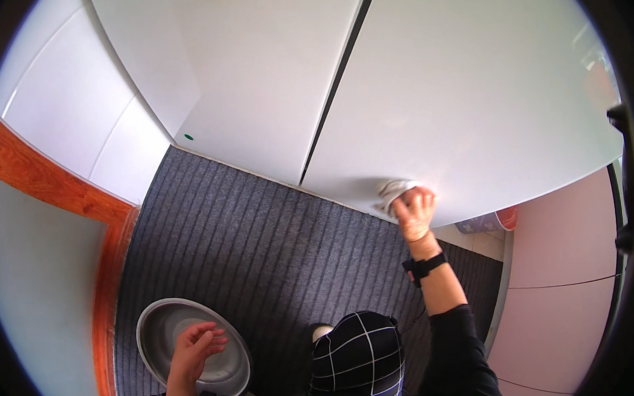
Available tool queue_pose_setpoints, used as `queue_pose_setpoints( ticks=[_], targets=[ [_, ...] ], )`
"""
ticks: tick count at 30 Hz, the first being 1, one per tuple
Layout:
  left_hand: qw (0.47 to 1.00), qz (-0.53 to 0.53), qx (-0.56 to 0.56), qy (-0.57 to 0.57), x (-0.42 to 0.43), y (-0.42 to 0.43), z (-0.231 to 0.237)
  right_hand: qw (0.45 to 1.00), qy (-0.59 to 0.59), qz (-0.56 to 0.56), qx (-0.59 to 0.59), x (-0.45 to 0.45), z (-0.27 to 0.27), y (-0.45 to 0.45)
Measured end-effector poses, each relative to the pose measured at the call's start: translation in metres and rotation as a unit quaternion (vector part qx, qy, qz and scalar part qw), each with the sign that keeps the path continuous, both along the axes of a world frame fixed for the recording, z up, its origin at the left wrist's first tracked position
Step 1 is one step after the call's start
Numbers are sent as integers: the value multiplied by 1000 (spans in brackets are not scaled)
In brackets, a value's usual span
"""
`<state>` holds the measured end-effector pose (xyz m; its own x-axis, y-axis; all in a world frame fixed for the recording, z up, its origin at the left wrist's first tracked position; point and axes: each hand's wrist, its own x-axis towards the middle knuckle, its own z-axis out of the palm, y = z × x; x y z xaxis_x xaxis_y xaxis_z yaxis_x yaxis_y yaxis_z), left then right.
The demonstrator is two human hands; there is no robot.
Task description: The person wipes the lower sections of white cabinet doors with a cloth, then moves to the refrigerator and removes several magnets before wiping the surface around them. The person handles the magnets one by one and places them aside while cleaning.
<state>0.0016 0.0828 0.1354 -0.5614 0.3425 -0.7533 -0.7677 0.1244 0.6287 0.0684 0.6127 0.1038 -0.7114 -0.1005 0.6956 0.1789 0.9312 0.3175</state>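
My right hand (416, 208) presses a bunched white cloth (394, 193) against the lower part of a large white cabinet or refrigerator door (451, 102), close to its bottom edge. The palm hides part of the cloth. Over a round grey metal basin (153, 332) on the floor hangs my left hand (199, 347), with fingers slightly bent and apart and nothing in it. Whether liquid stands in the basin I cannot tell.
Under me lies a dark grey ribbed carpet (244, 243). At left are white wall tiles (118, 137) and an orange-brown wooden door frame (56, 175). A patterned bin (480, 222) stands beyond the door's right corner, beside pink cabinet fronts (557, 240). A second white door panel (253, 68) adjoins the first.
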Motion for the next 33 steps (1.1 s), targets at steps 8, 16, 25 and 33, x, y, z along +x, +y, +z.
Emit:
queue_pose_setpoints(
  ticks=[8, 16, 25, 33],
  targets=[
    [999, 33, 13, 7, 8, -19, 6, 937, -260, -187, -137, 19, -134, -12],
    [1000, 20, 15, 12, 9, -13, 10, 984, -113, -114, -78, 43, -38, 2],
    [1000, -16, 14, 4, 6, 7, 6, 958, 272, -70, -58, 28, 182, 27],
    [999, -16, 27, 7, 9, 7, 0, 993, 110, -27, 18, 14, 66, 4]
  ],
)
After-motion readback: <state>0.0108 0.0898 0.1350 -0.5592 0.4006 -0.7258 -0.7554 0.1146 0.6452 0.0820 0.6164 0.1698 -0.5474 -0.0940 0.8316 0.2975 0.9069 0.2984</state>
